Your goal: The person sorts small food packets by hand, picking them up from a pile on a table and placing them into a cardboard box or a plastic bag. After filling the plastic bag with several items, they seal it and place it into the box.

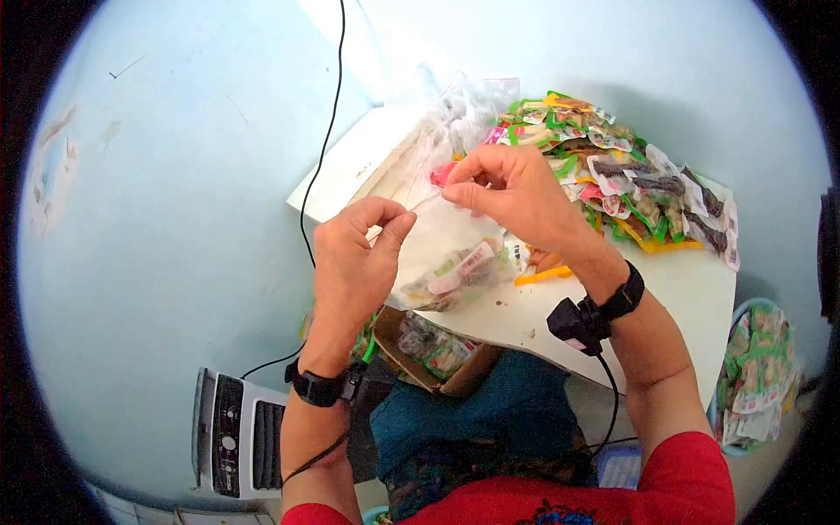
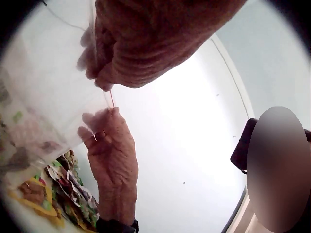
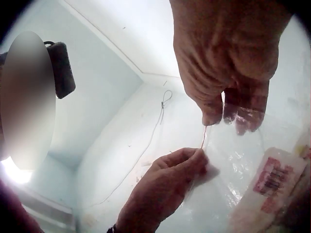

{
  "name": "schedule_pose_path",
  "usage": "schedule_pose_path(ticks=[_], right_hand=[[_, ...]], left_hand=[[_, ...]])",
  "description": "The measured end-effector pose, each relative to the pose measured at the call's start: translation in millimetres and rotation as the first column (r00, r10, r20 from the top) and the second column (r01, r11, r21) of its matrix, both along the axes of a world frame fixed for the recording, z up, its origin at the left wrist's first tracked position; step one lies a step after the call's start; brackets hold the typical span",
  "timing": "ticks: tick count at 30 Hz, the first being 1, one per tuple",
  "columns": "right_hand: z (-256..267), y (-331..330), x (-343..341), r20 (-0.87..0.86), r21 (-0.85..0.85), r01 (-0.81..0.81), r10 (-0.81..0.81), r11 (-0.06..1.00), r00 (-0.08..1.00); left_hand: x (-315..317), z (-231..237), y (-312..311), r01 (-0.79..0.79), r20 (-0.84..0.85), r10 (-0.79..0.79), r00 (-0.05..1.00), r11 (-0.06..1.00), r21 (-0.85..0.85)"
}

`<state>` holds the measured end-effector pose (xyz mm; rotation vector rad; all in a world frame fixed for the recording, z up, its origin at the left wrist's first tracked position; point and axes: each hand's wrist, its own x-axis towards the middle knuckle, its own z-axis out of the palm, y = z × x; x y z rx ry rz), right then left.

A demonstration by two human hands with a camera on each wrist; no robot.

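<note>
A clear plastic bag [image 1: 437, 241] with a red line along its top edge hangs between both hands, small packets [image 1: 464, 269] showing in its lower part. The left hand [image 1: 354, 254] pinches the top edge between thumb and fingers. A short way along the same edge the right hand [image 1: 521, 197] pinches it too. In the left wrist view the bag [image 2: 43, 92] spreads to the left of the left hand [image 2: 150, 41] and right hand [image 2: 114, 160]. The right wrist view shows a packet with a red label [image 3: 274, 182] through the film.
A large heap of colourful packets [image 1: 630, 175] covers the right of the white table [image 1: 542, 324]. More clear bags [image 1: 472, 105] lie at the back. Below the table's edge stands a cardboard box [image 1: 468, 381] with packets. A full basket [image 1: 757, 376] is at right, a grey appliance [image 1: 236, 437] at left.
</note>
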<state>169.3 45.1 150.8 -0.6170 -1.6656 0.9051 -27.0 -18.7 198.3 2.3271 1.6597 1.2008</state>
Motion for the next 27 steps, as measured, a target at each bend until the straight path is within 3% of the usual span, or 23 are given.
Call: schedule_pose_path(ticks=[10, 19, 22, 27], right_hand=[[-4.8, -0.7, -10.0, -0.129, -0.061, -0.031, 0.023, 0.998, 0.991], [-11.0, 2.1, -13.0, -0.139, -0.055, -0.038, 0.030, 0.998, 0.990], [-5.9, -5.0, -10.6, -0.010, -0.112, -0.122, 0.121, 0.986, 0.993], [-8.3, -5.8, -18.0, -0.085, -0.129, -0.114, 0.103, 0.985, 0.991]], left_hand=[[-2.0, -6.0, -2.5, 0.028, -0.011, -0.028, 1.000, 0.999, 0.040], [1.1, -11.5, -2.4, 0.051, -0.028, -0.048, 0.998, 0.992, 0.120], [-0.7, -14.7, -0.4, 0.082, -0.038, -0.078, 0.996, 0.988, 0.129], [0.9, -13.9, -2.5, 0.074, -0.075, -0.065, 0.995, 0.989, 0.127]])
